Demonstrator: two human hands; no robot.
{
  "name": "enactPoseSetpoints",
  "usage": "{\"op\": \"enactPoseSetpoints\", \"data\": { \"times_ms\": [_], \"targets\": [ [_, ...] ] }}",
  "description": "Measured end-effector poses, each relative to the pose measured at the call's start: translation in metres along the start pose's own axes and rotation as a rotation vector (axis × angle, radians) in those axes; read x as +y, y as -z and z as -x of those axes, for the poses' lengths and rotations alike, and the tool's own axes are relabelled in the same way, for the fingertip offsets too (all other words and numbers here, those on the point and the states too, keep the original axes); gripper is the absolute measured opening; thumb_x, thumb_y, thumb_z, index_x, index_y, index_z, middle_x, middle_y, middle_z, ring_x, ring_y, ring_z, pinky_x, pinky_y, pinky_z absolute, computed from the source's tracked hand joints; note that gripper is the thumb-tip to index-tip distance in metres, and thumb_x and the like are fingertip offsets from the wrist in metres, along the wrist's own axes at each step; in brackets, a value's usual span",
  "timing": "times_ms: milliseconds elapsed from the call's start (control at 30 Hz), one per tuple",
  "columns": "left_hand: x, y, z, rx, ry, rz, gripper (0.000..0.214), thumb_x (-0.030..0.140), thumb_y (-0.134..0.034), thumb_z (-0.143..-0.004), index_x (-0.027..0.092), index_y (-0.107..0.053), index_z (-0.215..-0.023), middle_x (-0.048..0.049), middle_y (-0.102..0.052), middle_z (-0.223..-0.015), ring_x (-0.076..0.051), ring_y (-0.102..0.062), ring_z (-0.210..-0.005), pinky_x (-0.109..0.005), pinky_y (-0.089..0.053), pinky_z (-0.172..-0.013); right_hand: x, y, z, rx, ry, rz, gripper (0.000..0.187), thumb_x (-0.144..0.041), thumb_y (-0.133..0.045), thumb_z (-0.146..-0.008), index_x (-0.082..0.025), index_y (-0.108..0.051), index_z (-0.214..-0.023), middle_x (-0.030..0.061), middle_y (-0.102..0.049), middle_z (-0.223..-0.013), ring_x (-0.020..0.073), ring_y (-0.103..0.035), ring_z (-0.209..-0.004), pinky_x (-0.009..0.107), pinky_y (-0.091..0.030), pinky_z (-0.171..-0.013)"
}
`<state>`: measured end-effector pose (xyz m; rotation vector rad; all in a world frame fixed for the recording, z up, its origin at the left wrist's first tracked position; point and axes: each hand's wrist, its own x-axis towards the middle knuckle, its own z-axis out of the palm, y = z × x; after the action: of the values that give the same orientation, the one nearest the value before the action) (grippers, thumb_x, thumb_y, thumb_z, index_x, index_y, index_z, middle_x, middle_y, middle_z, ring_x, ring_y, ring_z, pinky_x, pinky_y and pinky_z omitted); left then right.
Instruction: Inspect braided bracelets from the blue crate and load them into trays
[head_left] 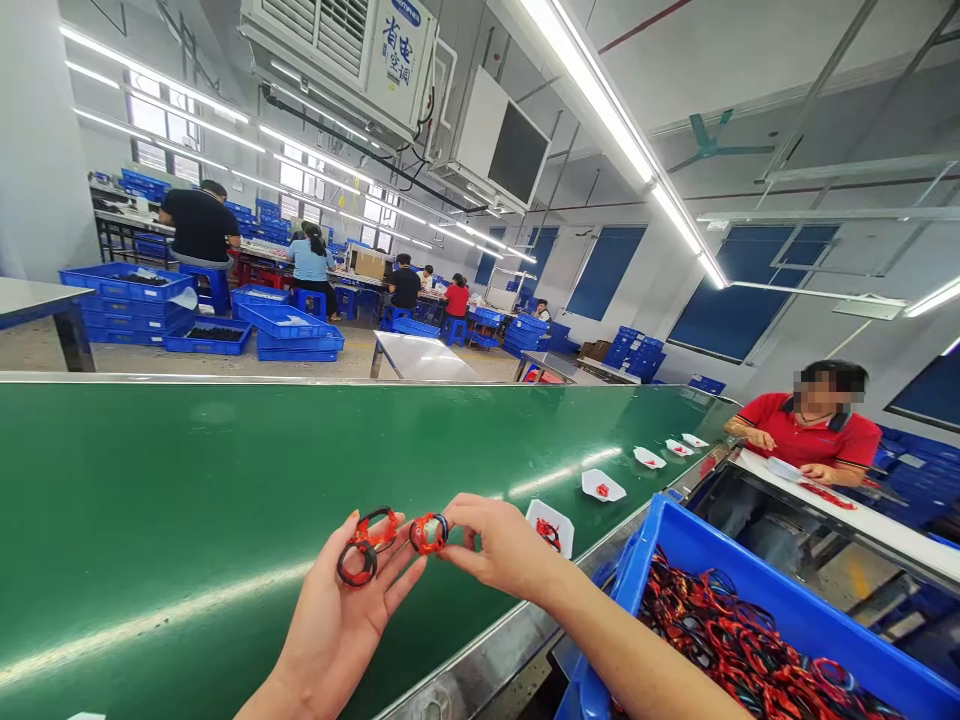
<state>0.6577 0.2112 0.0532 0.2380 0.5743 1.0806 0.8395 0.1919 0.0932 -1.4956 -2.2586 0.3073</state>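
Note:
Over the green conveyor belt (225, 480), my left hand (337, 610) is turned palm up with a couple of red-and-black ring-shaped parts (360, 560) held between its thumb and fingers. My right hand (495, 545) pinches another red-and-black ring (428, 534) between thumb and fingertips, close beside the left fingers. Just beyond the right hand, a white tray (566, 525) on the belt holds similar red and black pieces. To the lower right, a blue bin (652, 530) contains a heap of red-and-black ring parts (727, 630), under my right forearm.
Several white trays (611, 480) with small red pieces line the belt's right side. A co-worker in a red shirt (817, 440) sits at a white bench (892, 520) on the right. Behind the belt stand blue crates (296, 325), tables and other seated people.

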Motion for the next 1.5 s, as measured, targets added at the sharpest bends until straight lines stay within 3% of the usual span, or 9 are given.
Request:
{"op": "enactPoseSetpoints", "data": {
  "times_ms": [233,433,633,1500],
  "targets": [
    [0.0,-0.001,0.001,0.006,-0.019,-0.034,0.018,0.026,-0.057,-0.082,0.011,-0.066,-0.088,-0.0158,-0.067,-0.103,-0.029,-0.064,-0.095,-0.043,-0.056,-0.076,0.001,-0.002,0.0,0.082,0.071,0.064,0.009,-0.02,-0.058,-0.082,-0.024,-0.061,-0.09,-0.0045,-0.061,-0.091,0.0045,-0.052,-0.056,0.018,-0.036,-0.058],
    [-0.001,0.0,0.0,-0.011,-0.041,-0.021,0.018,0.026,-0.057,-0.082,0.011,-0.066,-0.087,-0.0143,-0.067,-0.101,-0.027,-0.064,-0.091,-0.042,-0.056,-0.073,-0.001,-0.002,0.002,0.123,0.186,0.277,0.007,-0.025,-0.054,-0.086,-0.026,-0.061,-0.09,-0.0049,-0.063,-0.094,0.0069,-0.055,-0.068,0.019,-0.032,-0.057],
    [0.0,0.0,0.001,-0.003,-0.049,-0.04,0.018,0.025,-0.056,-0.082,0.012,-0.065,-0.088,-0.0148,-0.065,-0.105,-0.026,-0.064,-0.088,-0.039,-0.057,-0.066,-0.002,-0.001,0.003,0.135,0.229,0.439,0.009,-0.027,-0.05,-0.089,-0.025,-0.059,-0.089,-0.0052,-0.064,-0.093,0.0066,-0.055,-0.066,0.021,-0.026,-0.05],
    [-0.006,0.005,-0.009,0.03,-0.03,-0.111,0.017,0.022,-0.055,-0.082,0.01,-0.066,-0.086,-0.0135,-0.07,-0.091,-0.022,-0.067,-0.078,-0.034,-0.058,-0.065,-0.009,-0.003,0.004,0.003,0.152,0.452,0.009,-0.03,-0.053,-0.085,-0.024,-0.058,-0.089,-0.0039,-0.063,-0.087,0.0096,-0.058,-0.067,0.022,-0.025,-0.049]
  ]
}}
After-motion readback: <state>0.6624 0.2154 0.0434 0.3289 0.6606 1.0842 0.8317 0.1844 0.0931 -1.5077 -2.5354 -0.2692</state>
